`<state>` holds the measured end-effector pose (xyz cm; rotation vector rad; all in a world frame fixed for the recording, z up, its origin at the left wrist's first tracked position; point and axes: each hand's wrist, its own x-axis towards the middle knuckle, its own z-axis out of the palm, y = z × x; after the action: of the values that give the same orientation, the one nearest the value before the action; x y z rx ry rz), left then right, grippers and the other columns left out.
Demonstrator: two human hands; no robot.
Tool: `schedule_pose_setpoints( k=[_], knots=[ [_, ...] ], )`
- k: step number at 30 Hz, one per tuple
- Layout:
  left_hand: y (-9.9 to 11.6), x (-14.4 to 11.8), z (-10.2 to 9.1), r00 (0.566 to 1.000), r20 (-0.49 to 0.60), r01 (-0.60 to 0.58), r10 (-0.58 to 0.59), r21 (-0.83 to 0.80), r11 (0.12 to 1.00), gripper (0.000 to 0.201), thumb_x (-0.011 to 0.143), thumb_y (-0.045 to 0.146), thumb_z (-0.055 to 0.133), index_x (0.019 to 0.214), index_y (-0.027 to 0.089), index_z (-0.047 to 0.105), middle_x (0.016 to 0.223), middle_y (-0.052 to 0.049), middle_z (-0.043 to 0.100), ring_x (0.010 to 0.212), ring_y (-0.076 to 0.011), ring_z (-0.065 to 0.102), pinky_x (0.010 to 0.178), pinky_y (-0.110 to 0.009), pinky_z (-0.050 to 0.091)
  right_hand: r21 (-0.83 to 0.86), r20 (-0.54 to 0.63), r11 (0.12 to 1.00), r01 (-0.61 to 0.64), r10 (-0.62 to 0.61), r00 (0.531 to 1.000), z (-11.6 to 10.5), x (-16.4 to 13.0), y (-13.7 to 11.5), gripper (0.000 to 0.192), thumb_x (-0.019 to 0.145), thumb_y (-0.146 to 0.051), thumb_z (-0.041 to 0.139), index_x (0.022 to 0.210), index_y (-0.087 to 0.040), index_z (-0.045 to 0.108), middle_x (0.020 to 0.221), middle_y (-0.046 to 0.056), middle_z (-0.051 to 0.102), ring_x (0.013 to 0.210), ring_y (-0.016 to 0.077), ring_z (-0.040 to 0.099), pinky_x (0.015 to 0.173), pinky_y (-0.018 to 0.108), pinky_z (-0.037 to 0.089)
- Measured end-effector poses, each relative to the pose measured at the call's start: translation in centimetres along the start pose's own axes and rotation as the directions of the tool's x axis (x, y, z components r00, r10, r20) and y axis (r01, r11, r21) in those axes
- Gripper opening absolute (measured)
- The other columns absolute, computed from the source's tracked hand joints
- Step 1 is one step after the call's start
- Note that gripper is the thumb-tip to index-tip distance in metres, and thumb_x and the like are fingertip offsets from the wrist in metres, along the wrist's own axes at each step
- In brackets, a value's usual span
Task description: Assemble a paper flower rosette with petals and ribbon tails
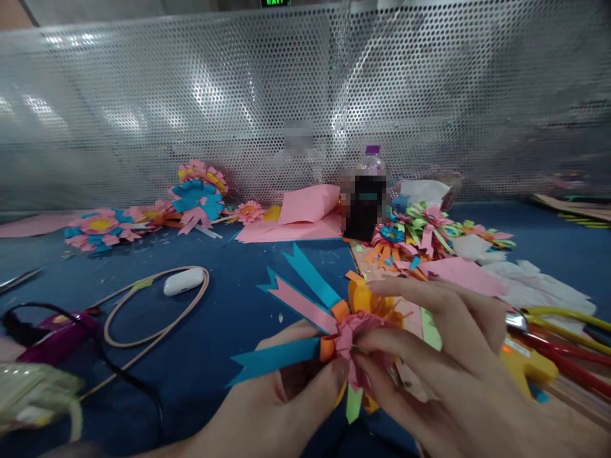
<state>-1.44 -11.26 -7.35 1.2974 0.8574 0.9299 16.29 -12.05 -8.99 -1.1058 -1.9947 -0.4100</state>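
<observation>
We note both hands, left (281,388) & right (449,356), pinched on paper flower (356,337); risk: petals tear w/ excess squeeze.

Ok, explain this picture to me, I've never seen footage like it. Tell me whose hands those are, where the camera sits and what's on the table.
There is no machine here. The camera sits on a person's head and looks down at their own bare hands. The left hand and the right hand together pinch a paper flower with blue, pink and orange strips sticking out. They work over a blue table. On it lie finished flowers, pink paper, a bottle, a white case inside a cable loop, and scissors at the right. A perforated metal screen stands behind.
</observation>
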Motion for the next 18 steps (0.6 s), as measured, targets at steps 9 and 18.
schedule_pose_setpoints(
  k=[9, 18],
  knots=[
    [-0.4, -0.1, -0.1, 0.998, 0.033, -0.056, 0.053, 0.081, 0.995, 0.014, 0.083, 0.025, 0.063, 0.094, 0.027, 0.070, 0.092, 0.001, 0.071, 0.082, -0.0142, 0.063, 0.076, -0.018, 0.049, -0.035, -0.062, 0.998, -0.051, 0.049, 0.997, 0.3, -0.2, -0.5, 0.008, 0.080, -0.022, 0.058, 0.074, -0.026, 0.062, 0.127, 0.000, 0.050, 0.106, 0.0271, 0.043, 0.090, 0.041, 0.032],
    [-1.2, 0.0, -0.4, 0.986, -0.117, 0.107, -0.119, -0.097, 0.989, 0.020, 0.078, 0.031, 0.070, 0.096, 0.023, 0.070, 0.094, -0.002, 0.072, 0.089, -0.0170, 0.065, 0.081, -0.022, 0.050, 0.036, -0.155, 0.993, -0.114, 0.118, 0.981, -0.7, 0.5, 0.4, 0.007, 0.082, -0.020, 0.059, 0.081, -0.027, 0.058, 0.115, 0.003, 0.054, 0.104, 0.0230, 0.048, 0.087, 0.040, 0.036]
  ],
)
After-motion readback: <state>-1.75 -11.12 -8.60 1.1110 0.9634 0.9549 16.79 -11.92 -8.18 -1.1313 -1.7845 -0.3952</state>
